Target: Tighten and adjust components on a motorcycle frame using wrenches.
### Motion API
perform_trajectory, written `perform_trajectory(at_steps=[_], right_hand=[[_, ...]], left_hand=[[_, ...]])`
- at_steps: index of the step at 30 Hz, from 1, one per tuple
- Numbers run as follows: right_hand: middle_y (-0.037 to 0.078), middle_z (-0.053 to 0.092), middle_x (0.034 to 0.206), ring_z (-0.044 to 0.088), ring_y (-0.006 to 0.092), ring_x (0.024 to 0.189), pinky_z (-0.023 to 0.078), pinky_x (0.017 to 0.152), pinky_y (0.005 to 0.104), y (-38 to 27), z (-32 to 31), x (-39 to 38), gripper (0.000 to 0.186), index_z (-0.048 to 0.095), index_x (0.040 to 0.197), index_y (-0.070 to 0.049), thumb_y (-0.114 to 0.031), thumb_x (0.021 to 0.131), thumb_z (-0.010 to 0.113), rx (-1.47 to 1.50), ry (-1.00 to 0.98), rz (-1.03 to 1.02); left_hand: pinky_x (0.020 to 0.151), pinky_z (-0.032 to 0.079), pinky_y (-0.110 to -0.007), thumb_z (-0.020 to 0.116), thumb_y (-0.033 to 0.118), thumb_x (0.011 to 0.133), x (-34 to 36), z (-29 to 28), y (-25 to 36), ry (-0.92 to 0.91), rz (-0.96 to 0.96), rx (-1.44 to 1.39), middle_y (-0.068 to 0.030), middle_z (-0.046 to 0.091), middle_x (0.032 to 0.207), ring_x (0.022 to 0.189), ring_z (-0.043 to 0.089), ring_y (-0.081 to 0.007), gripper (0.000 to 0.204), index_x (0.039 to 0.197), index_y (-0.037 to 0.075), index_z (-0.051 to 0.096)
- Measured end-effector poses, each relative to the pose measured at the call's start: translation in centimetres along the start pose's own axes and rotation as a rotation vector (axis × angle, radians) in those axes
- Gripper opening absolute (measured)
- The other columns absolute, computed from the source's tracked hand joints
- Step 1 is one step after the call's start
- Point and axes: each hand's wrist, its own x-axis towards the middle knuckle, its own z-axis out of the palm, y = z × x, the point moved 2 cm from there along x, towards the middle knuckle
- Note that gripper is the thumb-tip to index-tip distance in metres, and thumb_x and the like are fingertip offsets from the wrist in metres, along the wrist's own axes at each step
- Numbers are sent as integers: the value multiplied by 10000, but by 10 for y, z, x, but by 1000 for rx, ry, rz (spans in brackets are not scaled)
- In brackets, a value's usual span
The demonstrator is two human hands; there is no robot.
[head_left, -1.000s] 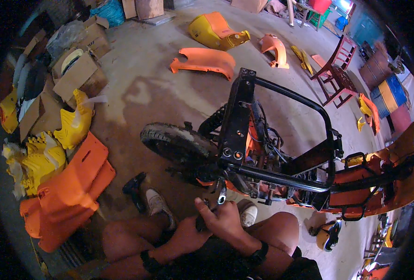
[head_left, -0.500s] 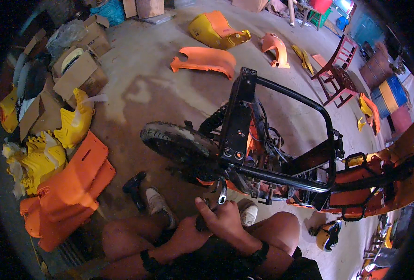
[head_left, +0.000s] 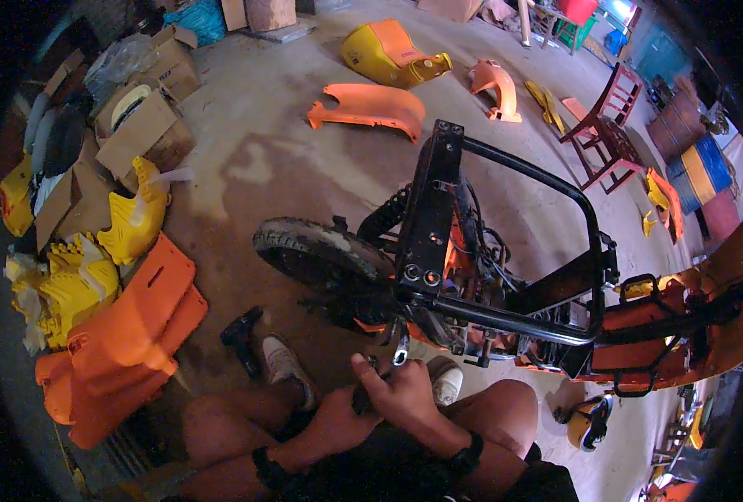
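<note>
My left hand (head_left: 346,420) is closed around a small dark object (head_left: 361,400), mostly hidden by the fingers. Against it lies my right hand (head_left: 412,400), fingers curled and thumb pointing up; what it grips is covered. A bit of grey metal (head_left: 372,362) pokes up by the right thumb. Just beyond the right knuckles shows a shiny metal piece with a rounded end (head_left: 400,356); I cannot tell if it is held or belongs to the vehicle. In front stands a stripped two-wheeler with a black tube frame (head_left: 526,322) and a muddy wheel (head_left: 317,251).
A black cordless drill (head_left: 241,339) lies on the floor by my shoe (head_left: 285,368). Orange panels (head_left: 133,343) and yellow covers (head_left: 74,289) are heaped left, near cardboard boxes (head_left: 141,138). Farther off are an orange fairing (head_left: 371,109) and a wooden chair (head_left: 606,134). A yellow helmet (head_left: 589,422) sits right.
Both hands stay in nearly the same place and grip. The whole view has shifted very slightly.
</note>
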Motion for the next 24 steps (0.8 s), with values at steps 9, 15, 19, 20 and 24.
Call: perform_trajectory(at_steps=[9,15,19,20,24], right_hand=[[142,607,609,629,287,590,479,563,398,4,3,1,392,628,770,-22,-404,854,592,15,84,-82],[121,591,534,632,248,528,470,506,368,3,3,0,402,626,692,-11,-374,863,593,-2,110,-109],[119,587,529,630,245,523,467,503,369,2,2,0,405,626,687,-12,-376,861,594,3,105,-107],[116,585,526,626,243,518,465,501,370,3,3,0,407,625,683,-12,-377,861,594,4,104,-99],[107,574,511,610,236,494,457,493,372,-3,1,-1,417,618,661,-16,-381,861,596,13,95,-94]], left_hand=[[820,485,-408,687,246,747,0,0,3,30,-11,23,-208,641,998,954,622,-343,434,1065,-30,582],[830,484,-408,685,243,746,0,-1,3,-19,-39,17,-204,648,976,952,625,-340,420,1062,-16,587],[833,483,-405,675,225,754,-1,-1,7,-17,-19,-8,-193,650,983,960,625,-333,396,1067,-2,591],[833,483,-404,674,225,756,1,1,2,1,-1,-22,-190,650,987,962,625,-330,394,1070,1,591],[833,483,-401,674,232,761,2,1,-3,15,24,-26,-183,650,995,967,625,-321,400,1081,6,592]])
